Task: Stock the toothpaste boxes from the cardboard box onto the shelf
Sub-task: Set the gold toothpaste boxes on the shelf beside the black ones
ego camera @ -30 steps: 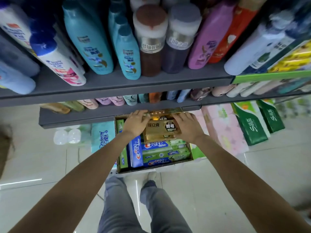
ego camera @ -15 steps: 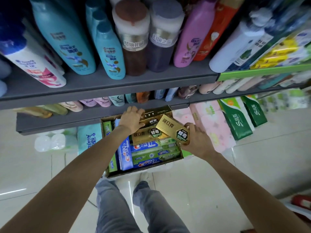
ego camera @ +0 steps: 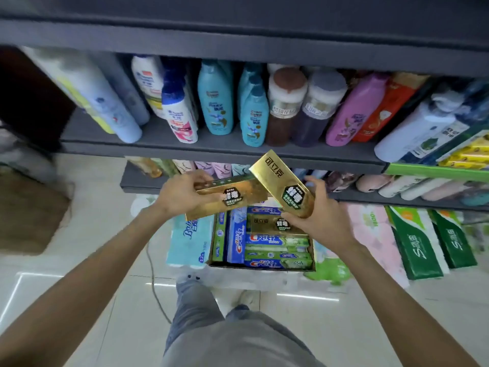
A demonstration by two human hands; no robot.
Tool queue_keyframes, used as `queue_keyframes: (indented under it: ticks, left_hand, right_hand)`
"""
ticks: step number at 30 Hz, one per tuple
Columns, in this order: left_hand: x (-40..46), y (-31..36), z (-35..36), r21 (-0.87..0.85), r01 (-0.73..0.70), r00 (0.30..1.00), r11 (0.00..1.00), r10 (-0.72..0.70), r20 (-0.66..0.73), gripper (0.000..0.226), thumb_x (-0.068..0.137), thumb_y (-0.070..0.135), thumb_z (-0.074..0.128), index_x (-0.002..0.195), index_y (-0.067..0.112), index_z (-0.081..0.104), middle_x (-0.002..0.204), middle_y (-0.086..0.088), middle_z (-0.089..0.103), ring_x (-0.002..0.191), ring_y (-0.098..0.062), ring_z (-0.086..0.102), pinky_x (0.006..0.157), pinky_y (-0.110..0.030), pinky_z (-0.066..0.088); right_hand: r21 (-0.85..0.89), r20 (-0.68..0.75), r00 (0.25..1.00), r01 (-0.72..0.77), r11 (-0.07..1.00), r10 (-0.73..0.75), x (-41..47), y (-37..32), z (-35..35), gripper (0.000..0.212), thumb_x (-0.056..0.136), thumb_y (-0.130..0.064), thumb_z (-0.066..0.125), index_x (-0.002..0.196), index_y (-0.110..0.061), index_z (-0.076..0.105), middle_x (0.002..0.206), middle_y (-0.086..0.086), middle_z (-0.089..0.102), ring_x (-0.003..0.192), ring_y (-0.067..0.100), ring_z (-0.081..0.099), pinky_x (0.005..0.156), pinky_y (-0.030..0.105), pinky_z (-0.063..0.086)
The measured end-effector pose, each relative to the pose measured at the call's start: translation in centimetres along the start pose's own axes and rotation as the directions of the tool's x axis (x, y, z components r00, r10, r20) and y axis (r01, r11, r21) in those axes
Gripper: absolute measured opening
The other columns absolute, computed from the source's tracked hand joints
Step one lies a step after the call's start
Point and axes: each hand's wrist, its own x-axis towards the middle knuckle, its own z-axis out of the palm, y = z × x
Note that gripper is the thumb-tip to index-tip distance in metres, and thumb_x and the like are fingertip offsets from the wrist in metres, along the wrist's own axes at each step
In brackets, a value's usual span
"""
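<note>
Each hand grasps one gold toothpaste box above the open cardboard box (ego camera: pixel 262 266) on the floor: the left hand (ego camera: pixel 177 194) holds a level gold box (ego camera: pixel 227 200), the right hand (ego camera: pixel 317 215) a tilted gold box (ego camera: pixel 280 181). More toothpaste remains below. Best lifted level, long edges aligned, before sliding onto a shelf (ego camera: pixel 211 149). Which shelf is meant cannot be told; the bottles (ego camera: pixel 217 102) beyond are blurred.

hidden: cardboard box (ego camera: pixel 313 254) far wall | blurred: bottles (ego camera: pixel 254 115) labels | cut: forearms
</note>
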Motion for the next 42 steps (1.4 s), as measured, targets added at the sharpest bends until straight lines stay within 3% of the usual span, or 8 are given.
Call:
queue_keyframes:
  ticks: [5,11,15,19,23,31,35,42]
  left_hand:
    - [-2.8,0.0,-9.0,0.085,-0.132,0.958,0.988,0.149,-0.245,0.062,0.051,0.082,0.055,0.099,0.042,0.057,0.087,0.018,0.066,0.083,-0.006,0.061,0.078,-0.029,0.048]
    - [-4.0,0.3,-19.3,0.377,-0.327,0.793,0.866,0.469,-0.389,0.056,0.069,0.075,0.052,0.11,0.038,0.058,0.098,0.02,0.051,0.092,-0.004,0.052,0.071,-0.029,0.047]
    - [-3.9,-0.6,-25.4,0.538,-0.357,0.674,0.764,0.609,-0.418,0.055,0.075,0.067,0.055,0.115,0.031,0.062,0.106,0.007,0.052,0.094,-0.011,0.049,0.075,-0.031,0.046]
    - [-2.5,-2.5,-30.2,0.551,-0.4,0.594,0.732,0.665,-0.452,0.057,0.076,0.06,0.058,0.116,0.02,0.065,0.106,-0.003,0.056,0.095,-0.016,0.048,0.085,-0.03,0.04]
    - [-0.4,-6.5,-33.4,0.571,-0.397,0.591,0.719,0.676,-0.44,0.059,0.078,0.062,0.054,0.117,0.018,0.065,0.108,-0.005,0.059,0.097,-0.017,0.049,0.087,-0.033,0.039]
    - [3.7,-13.8,-37.7,0.356,-0.372,0.702,0.857,0.511,-0.496,0.059,0.08,0.069,0.046,0.12,0.03,0.062,0.118,0.005,0.059,0.114,-0.011,0.048,0.099,-0.027,0.037]
    - [5.3,-15.1,-38.7,0.338,-0.344,0.689,0.876,0.48,-0.543,0.03,0.091,0.044,0.05,0.112,0.029,0.065,0.103,0.009,0.059,0.101,-0.01,0.047,0.092,-0.034,0.041]
    - [7.4,-13.7,-37.3,0.531,-0.304,0.633,0.791,0.585,-0.508,0.048,0.097,0.047,0.027,0.106,0.023,0.067,0.1,0.006,0.066,0.092,-0.016,0.059,0.079,-0.035,0.047]
  right_hand:
    - [-0.028,-0.114,0.955,0.272,0.962,-0.273,1.8,-7.9,-5.0,0.077,0.064,-0.06,0.072,0.126,-0.032,0.037,0.109,-0.001,0.066,0.099,0.026,0.062,0.07,0.031,0.04]
    - [-0.088,-0.28,0.808,0.515,0.852,-0.518,5.3,-17.9,-10.3,0.073,0.066,-0.062,0.068,0.125,-0.034,0.036,0.115,-0.011,0.059,0.102,0.016,0.056,0.072,0.028,0.036]
    - [-0.214,-0.357,0.714,0.565,0.797,-0.602,9.2,-23.7,-12.5,0.074,0.069,-0.063,0.066,0.128,-0.031,0.035,0.118,-0.007,0.058,0.106,0.019,0.055,0.073,0.031,0.037]
    - [-0.323,-0.31,0.695,0.565,0.759,-0.649,13.5,-28.5,-13.2,0.071,0.071,-0.06,0.067,0.126,-0.028,0.036,0.117,-0.003,0.058,0.104,0.023,0.057,0.071,0.032,0.038]
    - [-0.417,-0.215,0.681,0.585,0.696,-0.7,16.7,-32.7,-13.0,0.071,0.072,-0.06,0.065,0.129,-0.031,0.034,0.12,-0.004,0.057,0.105,0.022,0.056,0.071,0.032,0.038]
    - [-0.44,-0.187,0.672,0.594,0.673,-0.716,19.7,-39.5,-11.3,0.072,0.075,-0.059,0.065,0.134,-0.031,0.035,0.117,-0.005,0.06,0.098,0.02,0.057,0.075,0.032,0.039]
    - [-0.353,-0.209,0.711,0.586,0.73,-0.672,20.6,-39.7,-10.2,0.072,0.074,-0.058,0.067,0.133,-0.032,0.036,0.116,-0.007,0.059,0.097,0.016,0.054,0.073,0.032,0.042]
    - [-0.337,-0.251,0.735,0.544,0.768,-0.63,21.1,-38.0,-8.5,0.071,0.07,-0.061,0.068,0.128,-0.034,0.037,0.112,-0.009,0.06,0.096,0.016,0.056,0.07,0.032,0.045]
